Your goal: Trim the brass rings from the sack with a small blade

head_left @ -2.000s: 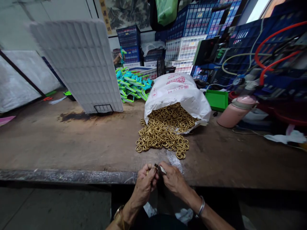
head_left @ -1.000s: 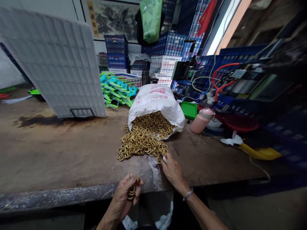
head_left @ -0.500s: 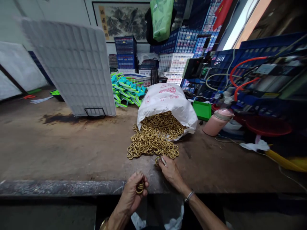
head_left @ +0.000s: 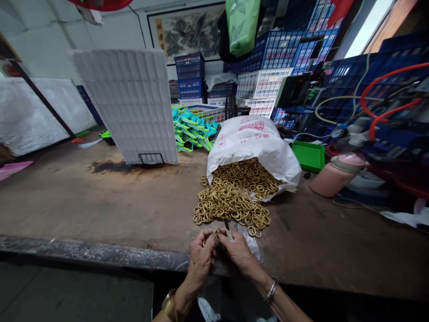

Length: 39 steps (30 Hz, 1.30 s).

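My left hand (head_left: 201,255) is closed around gold-coloured rings, mostly hidden by its fingers. At its fingertips a gold ring (head_left: 216,233) shows, where both hands meet above the table's front edge. My right hand (head_left: 238,253) is closed on a slim blade-like tool (head_left: 229,232) with a dark tip and a pale lower part; its fingertips also touch the ring. Just beyond the hands lies a heap of gold rings (head_left: 231,203), spilling from the mouth of a white woven sack (head_left: 248,138) with red print. A few rings lie loose at the heap's near right side.
A white ribbed panel (head_left: 129,103) stands in a black wire stand on the left. Behind it are green and turquoise plastic pieces (head_left: 192,127). To the right are a green tray (head_left: 308,155), a pink bottle (head_left: 337,174) and orange hoses (head_left: 372,116). Stacked crates (head_left: 189,67) line the back.
My right hand has drawn back from the heap's edge to meet my left hand, bringing the tool along. The left hand has risen and turned, hiding most of its rings. The view has swung left.
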Available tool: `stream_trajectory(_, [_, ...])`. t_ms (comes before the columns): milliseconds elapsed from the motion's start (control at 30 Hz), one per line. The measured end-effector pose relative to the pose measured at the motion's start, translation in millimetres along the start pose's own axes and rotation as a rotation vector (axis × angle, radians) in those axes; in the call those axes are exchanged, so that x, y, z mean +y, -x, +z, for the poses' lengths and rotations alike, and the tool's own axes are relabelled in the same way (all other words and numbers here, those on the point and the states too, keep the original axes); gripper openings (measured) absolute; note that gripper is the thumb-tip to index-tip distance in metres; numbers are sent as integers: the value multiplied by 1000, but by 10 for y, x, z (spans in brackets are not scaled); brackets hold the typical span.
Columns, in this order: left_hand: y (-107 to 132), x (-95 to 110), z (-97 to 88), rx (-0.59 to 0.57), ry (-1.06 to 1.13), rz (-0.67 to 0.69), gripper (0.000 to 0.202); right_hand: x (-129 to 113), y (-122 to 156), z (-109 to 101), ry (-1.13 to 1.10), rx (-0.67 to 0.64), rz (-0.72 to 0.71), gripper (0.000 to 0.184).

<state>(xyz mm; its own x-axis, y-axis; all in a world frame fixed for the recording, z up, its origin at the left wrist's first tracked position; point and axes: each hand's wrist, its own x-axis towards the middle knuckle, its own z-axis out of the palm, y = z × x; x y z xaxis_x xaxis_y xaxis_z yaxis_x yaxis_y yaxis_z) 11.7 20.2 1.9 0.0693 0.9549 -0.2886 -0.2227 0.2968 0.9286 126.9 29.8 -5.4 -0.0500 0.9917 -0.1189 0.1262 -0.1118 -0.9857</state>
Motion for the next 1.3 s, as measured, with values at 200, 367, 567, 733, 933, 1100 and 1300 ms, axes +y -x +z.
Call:
stream_trajectory(200, [-9, 52, 4, 44, -52, 67, 30, -58, 30, -4, 96, -17, 1, 26])
stream_trajectory(367, [-51, -11, -44, 66, -215, 262, 22, -104, -6, -109, 182, 30, -32, 24])
stream_trajectory(567, [-48, -5, -46, 1, -381, 408, 11, -159, -22, -139, 188, -26, -85, 24])
stream_trajectory(733, [-35, 67, -22, -95, -363, 304, 17, -208, -26, -97, 179, -26, -60, 21])
stream_trajectory(933, [-15, 58, -38, -212, -137, -62, 32, -223, -26, -85, 135, -46, -39, 22])
stream_trajectory(1100, [16, 95, -18, -165, -111, -35, 33, -157, -20, -144, 346, 63, -89, 26])
stream_trajectory(1300, [31, 166, 11, -125, -106, 7, 34, -3, 78, -162, 775, -71, -317, 18])
